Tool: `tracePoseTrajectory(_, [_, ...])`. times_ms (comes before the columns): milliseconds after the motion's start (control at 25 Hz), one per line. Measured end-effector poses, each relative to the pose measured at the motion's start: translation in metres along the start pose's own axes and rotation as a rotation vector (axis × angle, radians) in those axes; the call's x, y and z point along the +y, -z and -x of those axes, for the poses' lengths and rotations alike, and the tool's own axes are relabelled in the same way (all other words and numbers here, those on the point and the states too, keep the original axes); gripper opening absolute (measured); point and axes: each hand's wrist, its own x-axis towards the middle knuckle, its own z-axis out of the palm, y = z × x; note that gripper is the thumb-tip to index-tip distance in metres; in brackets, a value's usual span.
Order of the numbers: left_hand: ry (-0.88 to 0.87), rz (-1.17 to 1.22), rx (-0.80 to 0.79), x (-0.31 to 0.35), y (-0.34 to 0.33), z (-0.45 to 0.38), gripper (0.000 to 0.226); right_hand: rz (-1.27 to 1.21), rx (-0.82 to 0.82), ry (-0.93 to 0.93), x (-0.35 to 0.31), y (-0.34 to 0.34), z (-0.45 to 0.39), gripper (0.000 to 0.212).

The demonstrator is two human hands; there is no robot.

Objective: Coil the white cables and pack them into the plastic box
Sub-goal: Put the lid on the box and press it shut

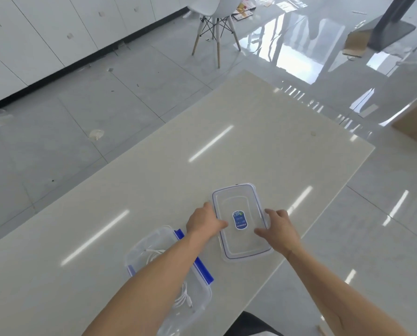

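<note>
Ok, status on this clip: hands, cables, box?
Left hand and right hand grip the lid's long sides, lid flat on table. White cables already in plastic box, uncovered. Nothing between lid and box.

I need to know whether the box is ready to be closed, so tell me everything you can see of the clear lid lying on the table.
The lid is a clear plastic rectangle with rounded corners, a thin blue line running around inside its rim and an oval blue-and-white sticker at its centre. It lies flat on the pale table, to the right of the open plastic box, apart from it. The left hand touches its left long edge and the right hand its right; both hold it by the sides.
</note>
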Motion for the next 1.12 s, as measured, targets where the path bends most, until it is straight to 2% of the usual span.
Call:
tracePoseTrajectory(240, [0.048, 0.164, -0.025, 0.006, -0.014, 0.009, 0.074, -0.278, -0.065, -0.068, -0.011, -0.001, -0.01, 0.072])
tracePoseTrajectory(360, [0.032, 0.293, -0.036, -0.001, -0.01, 0.011, 0.088, -0.431, -0.083, -0.073, -0.01, 0.009, -0.013, 0.058])
tracePoseTrajectory(480, [0.02, 0.374, -0.007, -0.005, -0.001, 0.015, 0.098, -0.45, -0.065, -0.015, -0.014, 0.019, -0.01, 0.049])
tracePoseTrajectory(560, [0.013, 0.431, 0.023, -0.008, 0.008, 0.023, 0.097, -0.462, -0.054, 0.04, -0.021, 0.028, -0.006, 0.047])
tracePoseTrajectory(840, [0.011, 0.623, 0.165, -0.055, 0.046, 0.073, 0.084, -0.297, -0.105, 0.279, -0.065, 0.037, 0.021, 0.047])
tracePoseTrajectory(1120, [0.151, 0.729, 0.304, -0.133, 0.041, 0.124, 0.081, -0.03, -0.228, 0.448, -0.121, -0.007, 0.048, 0.034])
